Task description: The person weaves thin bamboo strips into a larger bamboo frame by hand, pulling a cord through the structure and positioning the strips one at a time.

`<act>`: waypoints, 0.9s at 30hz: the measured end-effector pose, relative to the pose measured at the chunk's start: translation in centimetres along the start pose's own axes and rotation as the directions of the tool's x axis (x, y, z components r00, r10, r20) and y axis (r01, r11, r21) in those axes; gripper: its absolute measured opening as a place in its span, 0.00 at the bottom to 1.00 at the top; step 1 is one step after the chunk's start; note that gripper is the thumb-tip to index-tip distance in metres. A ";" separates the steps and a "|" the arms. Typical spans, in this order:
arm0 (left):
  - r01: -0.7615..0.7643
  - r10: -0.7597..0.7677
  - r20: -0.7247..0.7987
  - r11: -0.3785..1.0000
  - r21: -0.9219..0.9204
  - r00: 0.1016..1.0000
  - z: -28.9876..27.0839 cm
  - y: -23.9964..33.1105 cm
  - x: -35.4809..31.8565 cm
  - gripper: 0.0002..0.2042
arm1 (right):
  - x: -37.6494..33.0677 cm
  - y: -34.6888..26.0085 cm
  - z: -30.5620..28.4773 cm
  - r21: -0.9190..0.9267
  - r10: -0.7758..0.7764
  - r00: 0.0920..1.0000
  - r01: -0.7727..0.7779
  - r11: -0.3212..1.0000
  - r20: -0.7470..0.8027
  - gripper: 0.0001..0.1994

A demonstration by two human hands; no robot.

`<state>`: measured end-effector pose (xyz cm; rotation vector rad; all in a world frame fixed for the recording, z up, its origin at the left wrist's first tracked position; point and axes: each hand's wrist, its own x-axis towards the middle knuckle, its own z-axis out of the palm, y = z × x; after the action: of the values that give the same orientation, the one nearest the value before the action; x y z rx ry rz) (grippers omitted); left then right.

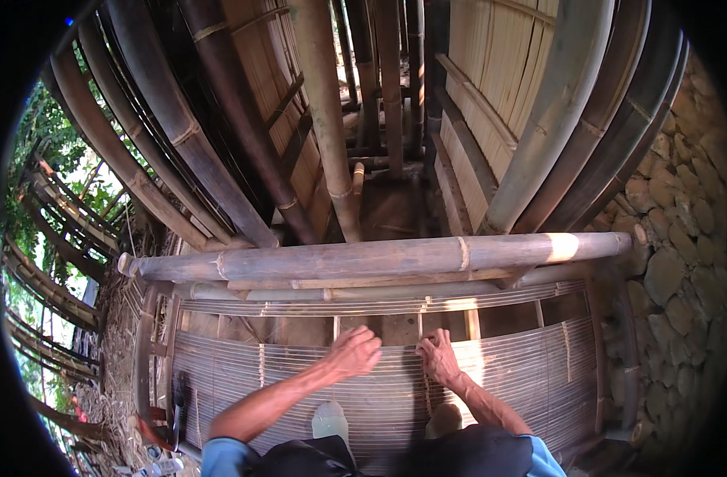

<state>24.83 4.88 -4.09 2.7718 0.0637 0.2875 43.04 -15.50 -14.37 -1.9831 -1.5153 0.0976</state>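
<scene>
Below me lies a platform of thin bamboo slats (300, 374), tied crosswise with pale bindings (261, 366). A gap runs between its main part and a narrower band of slats (316, 305) at the far side. My left hand (355, 352) hovers at the gap's near edge, fingers curled in; what they hold, if anything, is hidden. Close to its right, my right hand (439, 356) is pinched at the edge slat, beside a binding line. Whatever lies between its fingertips is too small to make out. My feet (330, 420) rest on the slats.
A thick bamboo pole (340, 261) crosses beyond the platform. Tall bamboo posts (324, 111) and woven wall panels (499, 71) rise behind it. A stone wall (674, 278) stands at right. At lower left lie a dark-handled tool (178, 409) and a white bottle (161, 467).
</scene>
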 end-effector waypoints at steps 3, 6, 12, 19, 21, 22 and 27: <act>0.163 -0.156 0.049 0.970 -0.181 0.986 5.5 0.8 1.4 0.14 | -0.2 0.9 0.3 0.037 0.162 0.983 -0.165 0.986 0.090 0.08; 0.209 -0.207 0.036 0.942 -0.262 0.978 7.1 1.8 1.6 0.22 | 1.0 0.2 0.1 -0.065 0.181 0.959 -0.171 0.983 0.219 0.10; 0.123 -0.121 0.023 0.958 -0.258 0.992 7.7 2.4 1.4 0.21 | 0.9 -3.1 -1.9 -0.053 0.088 0.909 -0.073 0.996 0.406 0.12; 0.573 -0.027 0.573 0.102 -0.813 0.819 1.5 -2.8 -1.4 0.14 | 6.1 -8.3 -9.8 0.418 0.188 0.804 -0.474 0.775 0.564 0.16; 0.611 -0.068 0.613 -0.053 -0.790 0.787 -3.0 -4.1 -0.9 0.14 | 5.5 -6.0 -10.9 0.386 0.206 0.868 -0.398 0.832 0.451 0.16; 0.622 -0.112 0.631 -0.107 -0.776 0.768 -4.2 -5.2 -0.7 0.13 | 5.0 -4.6 -11.6 0.339 0.207 0.918 -0.324 0.883 0.337 0.17; 0.689 -0.648 0.457 0.148 -0.709 0.609 -5.2 -9.3 -1.7 0.10 | 4.9 0.0 -12.2 0.153 0.466 0.854 -0.505 0.850 0.230 0.21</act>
<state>21.98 15.23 -2.95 1.4746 0.9009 -0.0254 49.75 -16.41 -3.14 -2.1840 -1.0130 0.6452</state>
